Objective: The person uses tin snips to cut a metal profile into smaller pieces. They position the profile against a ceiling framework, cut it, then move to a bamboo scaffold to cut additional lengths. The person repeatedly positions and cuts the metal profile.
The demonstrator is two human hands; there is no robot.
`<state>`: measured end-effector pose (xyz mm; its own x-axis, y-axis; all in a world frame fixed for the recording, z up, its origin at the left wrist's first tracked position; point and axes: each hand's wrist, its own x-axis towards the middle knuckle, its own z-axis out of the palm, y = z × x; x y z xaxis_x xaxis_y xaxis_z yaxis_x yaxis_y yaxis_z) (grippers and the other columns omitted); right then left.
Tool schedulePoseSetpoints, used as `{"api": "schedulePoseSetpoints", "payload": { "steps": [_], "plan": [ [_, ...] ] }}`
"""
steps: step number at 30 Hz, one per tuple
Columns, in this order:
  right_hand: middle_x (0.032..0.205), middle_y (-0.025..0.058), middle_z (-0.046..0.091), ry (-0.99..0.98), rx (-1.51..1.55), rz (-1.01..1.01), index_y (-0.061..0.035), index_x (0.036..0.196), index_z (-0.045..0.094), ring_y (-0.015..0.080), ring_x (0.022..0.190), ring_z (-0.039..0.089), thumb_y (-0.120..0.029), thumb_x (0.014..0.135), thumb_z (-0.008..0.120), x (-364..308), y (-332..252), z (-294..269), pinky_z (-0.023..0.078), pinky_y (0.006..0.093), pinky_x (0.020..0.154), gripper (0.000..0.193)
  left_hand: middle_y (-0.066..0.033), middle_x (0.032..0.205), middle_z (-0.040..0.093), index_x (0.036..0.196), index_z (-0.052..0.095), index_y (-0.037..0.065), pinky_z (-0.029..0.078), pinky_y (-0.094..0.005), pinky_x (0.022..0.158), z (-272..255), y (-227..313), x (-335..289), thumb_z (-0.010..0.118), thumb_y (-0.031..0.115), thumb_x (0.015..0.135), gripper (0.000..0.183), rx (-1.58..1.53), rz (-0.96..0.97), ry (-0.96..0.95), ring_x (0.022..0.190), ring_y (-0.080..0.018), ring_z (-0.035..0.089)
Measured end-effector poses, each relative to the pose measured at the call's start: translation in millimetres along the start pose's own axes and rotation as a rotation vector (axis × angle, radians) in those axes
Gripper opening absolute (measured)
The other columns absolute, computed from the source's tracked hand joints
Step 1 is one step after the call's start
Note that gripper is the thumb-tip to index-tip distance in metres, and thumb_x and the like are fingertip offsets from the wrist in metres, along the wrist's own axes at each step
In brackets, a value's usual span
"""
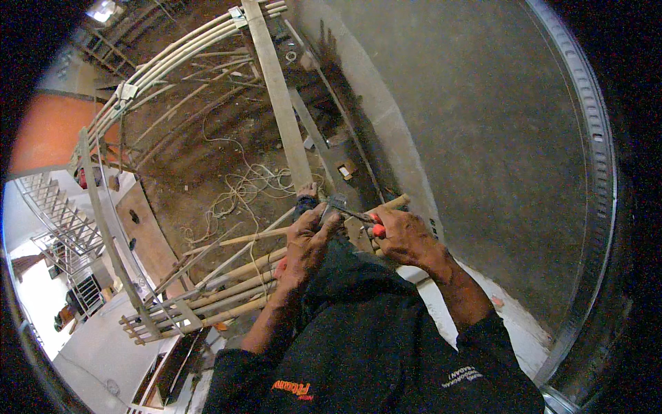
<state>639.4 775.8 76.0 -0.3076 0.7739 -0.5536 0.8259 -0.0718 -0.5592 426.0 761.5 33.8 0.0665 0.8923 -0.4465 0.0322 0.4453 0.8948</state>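
Note:
My right hand (408, 238) is closed around the red handles of a hand tool that looks like snips (378, 226). Its dark metal end points left, toward my other hand. Thumb and fingers of my left hand (308, 240) pinch a small grey metal piece (338, 201). The tool's tip meets or nearly meets this piece; I cannot tell if it bites into it. Both hands are in front of my dark clothing, above a wooden plank (283, 110) on which my bare foot (307, 189) rests.
Bamboo poles (227, 288) form a scaffold around me, high above a brown floor. A tangled pale cable (238, 186) and a small open box (346, 170) lie below. On the right is a grey wall (483, 124) with a perforated metal channel (598, 138). Stairs (55, 214) stand left.

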Motion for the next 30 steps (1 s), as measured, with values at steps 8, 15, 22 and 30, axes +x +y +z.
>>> {"api": "schedulePoseSetpoints", "payload": {
  "steps": [8,15,22,30],
  "plan": [
    [0.087,0.0235,0.066,0.059,-0.120,-0.146,-0.0019,0.103,0.056,0.0435,0.084,0.065,-0.022,0.082,0.064,6,16,-10,0.051,0.0498,0.072,0.030,-0.0072,0.099,0.067,0.118,0.065,0.000,0.049,-0.0283,0.080,2,-12,7,0.068,0.020,0.092,0.033,-0.069,-0.015,-0.027,0.088,-0.0148,0.062],
    [0.085,0.0192,0.066,0.270,-0.253,-0.081,-0.0048,0.100,0.057,0.0398,0.082,0.065,-0.021,0.076,0.068,14,13,-11,0.052,0.0481,0.068,0.032,-0.0141,0.090,0.066,0.108,0.066,0.003,0.049,-0.0338,0.075,1,16,24,0.066,0.028,0.091,0.030,0.245,0.086,-0.018,0.082,-0.0253,0.064],
    [0.087,0.0154,0.067,0.518,-0.339,0.104,-0.0073,0.100,0.058,0.0361,0.079,0.065,-0.018,0.072,0.067,40,16,-1,0.053,0.0472,0.068,0.031,-0.0169,0.086,0.067,0.093,0.065,0.004,0.049,-0.0469,0.067,-3,42,71,0.065,0.038,0.090,0.035,0.961,0.344,-0.039,0.077,-0.0399,0.064],
    [0.081,0.0110,0.063,0.620,-0.437,-0.055,-0.0087,0.096,0.057,0.0329,0.077,0.063,-0.015,0.070,0.065,73,35,-31,0.050,0.0448,0.066,0.028,-0.0032,0.060,0.053,0.083,0.064,0.002,0.043,-0.0340,0.051,-25,51,141,0.059,0.045,0.094,0.045,-0.020,-0.302,-0.608,0.054,-0.0139,0.052]
  ]
}}
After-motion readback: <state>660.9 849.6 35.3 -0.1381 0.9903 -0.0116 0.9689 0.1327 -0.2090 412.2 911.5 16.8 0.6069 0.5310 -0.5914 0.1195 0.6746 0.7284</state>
